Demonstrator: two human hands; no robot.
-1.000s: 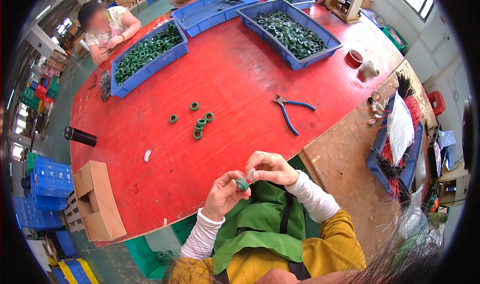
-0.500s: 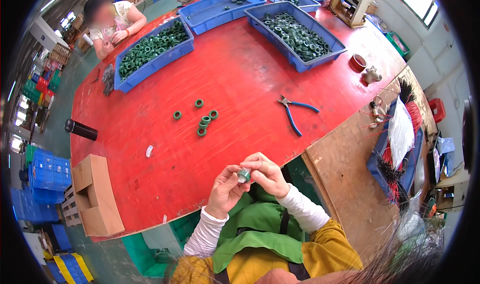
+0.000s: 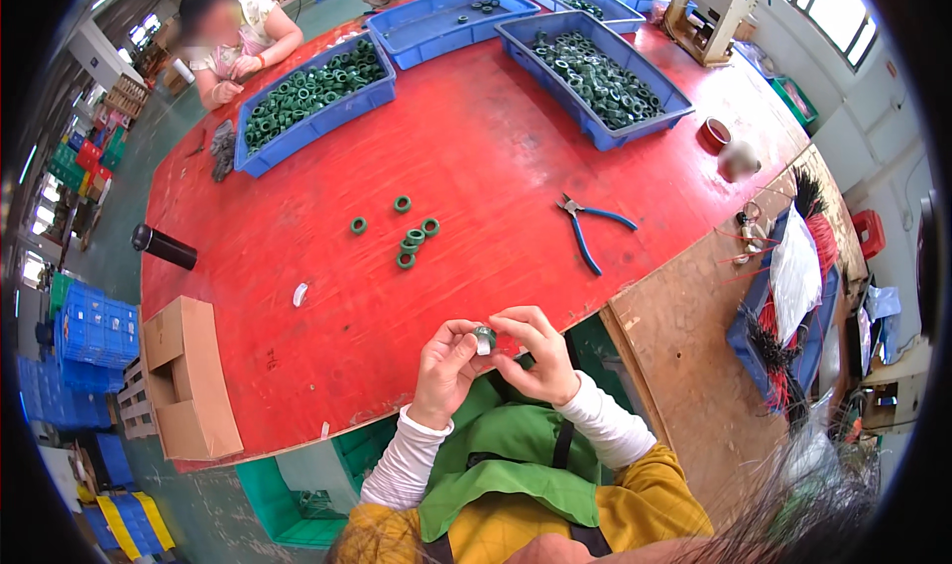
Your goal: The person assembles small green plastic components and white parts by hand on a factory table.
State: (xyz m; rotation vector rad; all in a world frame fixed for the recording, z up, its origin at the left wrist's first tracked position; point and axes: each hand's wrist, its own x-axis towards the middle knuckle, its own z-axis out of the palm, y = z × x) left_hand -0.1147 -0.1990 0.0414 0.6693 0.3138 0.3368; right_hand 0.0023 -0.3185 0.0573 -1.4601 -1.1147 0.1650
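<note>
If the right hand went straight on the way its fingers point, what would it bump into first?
Probably the small green piece in the left hand; the right hand points leftward at it, though depth is unclear.

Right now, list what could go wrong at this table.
The small green ring is at the fingertips of the left hand, near the edge of the red table, so it might slip and drop. The loose rings could scatter if an arm brushes them. The pliers lie with handles spread; a reaching sleeve might snag.
</note>
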